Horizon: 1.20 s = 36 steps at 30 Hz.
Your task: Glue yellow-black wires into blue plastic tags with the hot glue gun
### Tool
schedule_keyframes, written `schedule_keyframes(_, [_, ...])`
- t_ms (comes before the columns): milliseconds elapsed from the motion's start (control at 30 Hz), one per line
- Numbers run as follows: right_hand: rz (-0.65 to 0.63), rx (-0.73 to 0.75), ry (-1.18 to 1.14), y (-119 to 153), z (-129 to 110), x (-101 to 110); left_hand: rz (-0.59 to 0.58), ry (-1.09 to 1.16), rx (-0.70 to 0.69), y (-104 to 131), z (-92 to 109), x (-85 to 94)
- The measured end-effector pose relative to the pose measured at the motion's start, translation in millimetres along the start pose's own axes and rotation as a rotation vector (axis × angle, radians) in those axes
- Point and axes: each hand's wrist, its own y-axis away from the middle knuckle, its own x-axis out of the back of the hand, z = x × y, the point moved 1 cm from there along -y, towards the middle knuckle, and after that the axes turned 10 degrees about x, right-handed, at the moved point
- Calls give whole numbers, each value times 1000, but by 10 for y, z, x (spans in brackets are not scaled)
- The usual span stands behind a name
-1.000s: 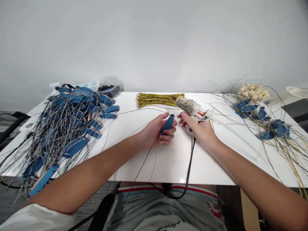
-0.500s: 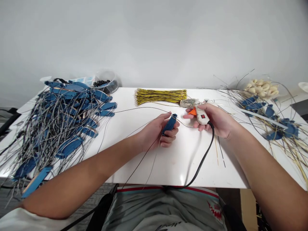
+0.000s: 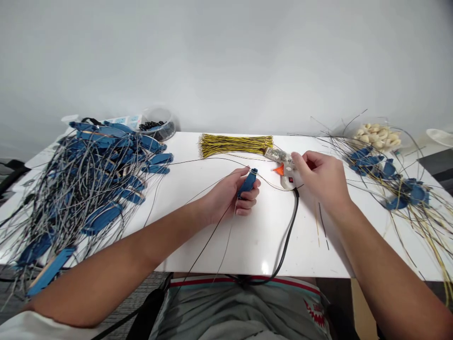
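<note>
My left hand is closed around a narrow blue plastic piece, held upright above the table. Thin dark wires run from its top, some to the left and one to the right, and more hang below the hand. My right hand is at the rear of a hot glue gun, thumb and fingers pinched at its back end. Exactly what lies between the fingertips is hidden. The gun has a clear front, an orange trigger and a red switch; its nozzle points left and its handle is out of my palm.
A bundle of yellow-black wires lies at the back. Blue pieces with tangled grey wires pile up on the left, near a clear tub of black parts. Wired blue parts and cream-coloured pieces are on the right. A black cord crosses the front edge.
My right hand has shifted from around the glue gun's handle to its rear end. The gun has tilted and moved slightly left. My left hand still holds the blue piece.
</note>
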Motion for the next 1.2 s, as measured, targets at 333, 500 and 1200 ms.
schedule_keyframes(333, [-392, 277, -501, 293, -377, -170, -62, -40, 85, 43, -42, -69])
schedule_keyframes(500, [-354, 354, -559, 336, -411, -93, -107, -35, 119, 87, -73, -158])
schedule_keyframes(1200, [-378, 268, -738, 406, -468, -44, -183, -26, 198, 142, -117, -207])
